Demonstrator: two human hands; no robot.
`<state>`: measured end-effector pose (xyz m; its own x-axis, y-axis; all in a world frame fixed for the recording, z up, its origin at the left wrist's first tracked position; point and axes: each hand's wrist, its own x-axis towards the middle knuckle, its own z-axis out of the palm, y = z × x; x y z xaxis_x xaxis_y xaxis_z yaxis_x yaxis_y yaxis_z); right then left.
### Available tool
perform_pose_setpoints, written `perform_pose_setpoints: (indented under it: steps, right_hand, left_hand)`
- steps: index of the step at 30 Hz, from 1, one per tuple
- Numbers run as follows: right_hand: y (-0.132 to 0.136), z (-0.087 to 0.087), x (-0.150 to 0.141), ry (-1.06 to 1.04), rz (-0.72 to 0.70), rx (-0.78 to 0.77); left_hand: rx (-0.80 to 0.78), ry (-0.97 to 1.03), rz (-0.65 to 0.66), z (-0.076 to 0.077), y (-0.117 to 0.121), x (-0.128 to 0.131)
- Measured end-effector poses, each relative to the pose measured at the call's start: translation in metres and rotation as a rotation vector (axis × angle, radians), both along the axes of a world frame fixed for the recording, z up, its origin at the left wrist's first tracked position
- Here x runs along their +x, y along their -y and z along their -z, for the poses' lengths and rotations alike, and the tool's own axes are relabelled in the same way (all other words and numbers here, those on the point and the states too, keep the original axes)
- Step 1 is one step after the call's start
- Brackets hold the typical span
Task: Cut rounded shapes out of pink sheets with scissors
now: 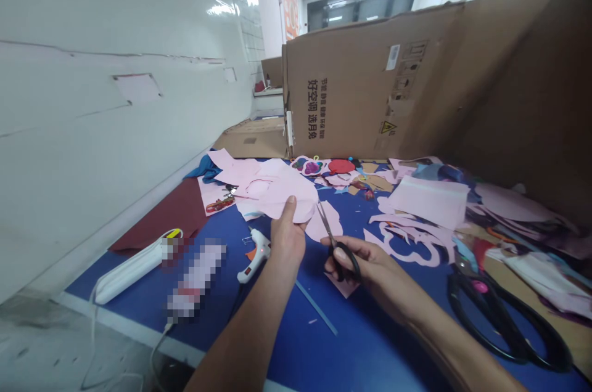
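Note:
In the head view my left hand (289, 235) pinches the near edge of a pink sheet (277, 185), thumb on top. The sheet has a cut-out hole toward its left part. My right hand (356, 256) has its fingers in the black handles of small scissors (327, 224). Their blades point up and away, with the tips beside the right edge of the pink sheet. Another pink piece (329, 227) lies under the blades on the blue table (319, 355). Just left of my left wrist rests a white glue gun (256, 254).
Large black-handled scissors (499, 312) lie at the right. Pink offcuts (411, 244) and mixed scraps cover the right and back. A white power strip (134, 269) and a blurred-out object (198, 281) lie left. Cardboard boxes (356, 96) wall the back and right.

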<state>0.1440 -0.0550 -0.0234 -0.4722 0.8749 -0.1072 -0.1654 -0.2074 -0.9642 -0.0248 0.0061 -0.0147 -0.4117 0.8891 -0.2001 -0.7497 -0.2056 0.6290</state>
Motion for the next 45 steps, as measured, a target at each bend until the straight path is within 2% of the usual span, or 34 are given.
perform_pose_setpoints:
  steps: [7,16,29,40,45]
  right_hand:
    - [-0.002,0.001,-0.001,-0.033,0.002,-0.041]
    - [-0.003,0.002,0.000,-0.050,-0.010,-0.049]
    - [-0.003,0.000,-0.001,-0.086,-0.007,-0.074]
    - [-0.007,0.003,-0.002,-0.138,0.064,-0.071]
    - [-0.010,0.007,-0.003,-0.169,0.110,-0.044]
  left_hand:
    - [0.007,0.008,0.020,0.003,0.000,0.000]
    - [-0.004,0.021,0.000,0.000,0.002,0.003]
    - [-0.013,0.042,0.064,0.004,0.002,0.004]
    - [-0.046,0.037,0.090,-0.001,0.010,0.017]
    - [0.008,0.046,0.121,0.002,0.014,0.022]
